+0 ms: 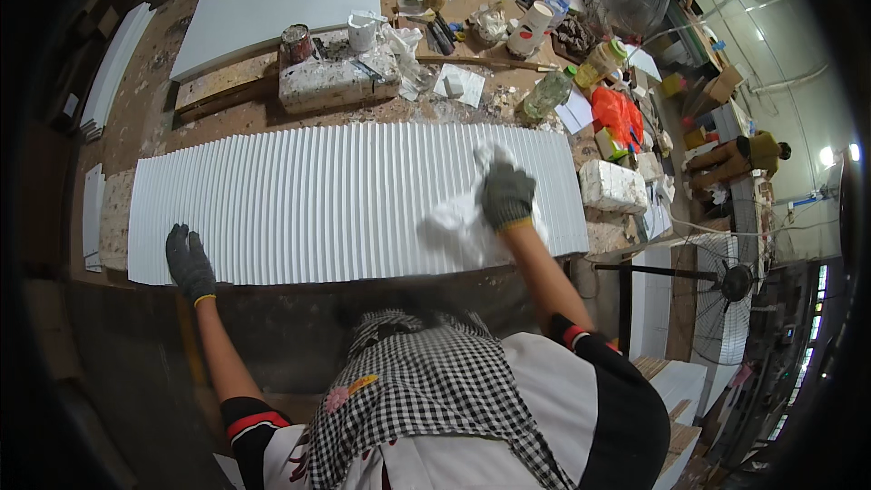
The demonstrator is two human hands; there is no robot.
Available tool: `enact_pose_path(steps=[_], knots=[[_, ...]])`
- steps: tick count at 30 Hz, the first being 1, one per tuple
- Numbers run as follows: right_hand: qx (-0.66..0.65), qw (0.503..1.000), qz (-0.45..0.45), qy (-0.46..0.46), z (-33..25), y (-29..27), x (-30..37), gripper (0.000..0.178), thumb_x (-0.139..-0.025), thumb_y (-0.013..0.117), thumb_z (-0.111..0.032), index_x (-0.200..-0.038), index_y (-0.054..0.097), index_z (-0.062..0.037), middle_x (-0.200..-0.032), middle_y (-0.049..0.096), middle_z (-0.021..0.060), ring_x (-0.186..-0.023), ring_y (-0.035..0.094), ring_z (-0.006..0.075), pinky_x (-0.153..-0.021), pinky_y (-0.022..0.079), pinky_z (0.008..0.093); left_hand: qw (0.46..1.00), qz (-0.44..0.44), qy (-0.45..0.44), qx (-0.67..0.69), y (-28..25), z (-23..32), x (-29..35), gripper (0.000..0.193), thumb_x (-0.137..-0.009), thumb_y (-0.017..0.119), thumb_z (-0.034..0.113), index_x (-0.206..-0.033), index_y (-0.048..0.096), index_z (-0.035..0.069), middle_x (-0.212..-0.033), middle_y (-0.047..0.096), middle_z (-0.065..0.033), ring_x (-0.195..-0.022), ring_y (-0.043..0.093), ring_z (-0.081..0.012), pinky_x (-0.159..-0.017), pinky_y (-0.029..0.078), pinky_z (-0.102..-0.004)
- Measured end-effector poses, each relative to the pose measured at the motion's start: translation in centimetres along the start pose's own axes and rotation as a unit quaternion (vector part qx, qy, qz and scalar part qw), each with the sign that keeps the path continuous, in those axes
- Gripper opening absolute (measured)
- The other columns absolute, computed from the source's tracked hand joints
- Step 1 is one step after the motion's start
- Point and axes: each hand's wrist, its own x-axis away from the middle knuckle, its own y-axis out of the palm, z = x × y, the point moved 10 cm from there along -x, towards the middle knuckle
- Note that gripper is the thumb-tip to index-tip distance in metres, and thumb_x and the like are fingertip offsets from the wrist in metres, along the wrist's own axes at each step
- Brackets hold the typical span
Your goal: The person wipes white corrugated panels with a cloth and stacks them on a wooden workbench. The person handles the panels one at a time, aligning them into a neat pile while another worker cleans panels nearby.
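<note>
A workshop, clearly: I see a stain-speckled bench (156,102) bearing a ribbed white piece (318,204). Beyond that piece stand a crusted can (296,45) and a spattered block (319,82); to its right, a caged fan (735,284) and a co-worker (751,152) bending over.

No words or numbers can be read. On the white cylindrical container (533,24), near the far right corner of the brown, paint-spattered bench (145,118), only red spots (523,37) show. The yellow patch (363,385) on the black-and-white checked cloth apron (426,390) and dark red marks (298,465) on the white cloth shirt (558,377) are too small to make out.
</note>
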Motion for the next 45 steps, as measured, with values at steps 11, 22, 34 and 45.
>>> enact_pose_path(steps=[11,22,34,45], knots=[[-0.124,0.991,0.047,0.021,4.6,-5.0,-9.1,0.035,-0.091,0.059,-0.03,-0.12,0.075,-0.0184,-0.124,0.07,0.0236,-0.115,0.068,0.0425,-0.092,0.057,0.0499,1.0,0.006,-0.004,0.018,0.1,-0.3,0.2,0.03,-0.101,0.063,0.019,-0.123,0.068,0.0,-0.135,0.064,-0.0181,-0.128,0.059,-0.0336,-0.111,0.047,-0.0443],[-0.117,0.978,-0.004,0.173,6.6,2.2,-1.5,0.063,-0.1,0.049,-0.055,-0.159,0.039,-0.0348,-0.171,0.025,0.0187,-0.155,0.02,0.0506,-0.115,0.018,0.0778,1.0,-0.003,-0.012,-0.01,0.2,-0.1,0.1,0.027,-0.101,0.062,0.017,-0.122,0.068,0.002,-0.135,0.064,-0.0158,-0.127,0.06,-0.0316,-0.11,0.048,-0.0428],[-0.249,0.903,0.342,0.078,12.1,-5.6,-2.0,0.022,-0.091,0.069,-0.032,-0.103,0.076,-0.0156,-0.095,0.07,0.0157,-0.094,0.065,0.0388,-0.082,0.052,0.0514,0.999,0.0,0.036,-0.009,1.5,-2.1,0.3,0.031,-0.105,0.06,0.021,-0.126,0.068,-0.001,-0.135,0.064,-0.0165,-0.128,0.059,-0.0316,-0.114,0.045,-0.043],[-0.085,0.962,0.123,0.229,17.3,3.3,-5.9,0.038,-0.097,0.058,-0.034,-0.128,0.066,-0.0144,-0.13,0.063,0.0173,-0.125,0.058,0.0376,-0.103,0.045,0.0603,1.0,-0.009,-0.001,0.014,1.8,-2.6,0.1,0.032,-0.105,0.061,0.019,-0.127,0.068,-0.002,-0.138,0.064,-0.0155,-0.131,0.058,-0.03,-0.116,0.043,-0.0419]])
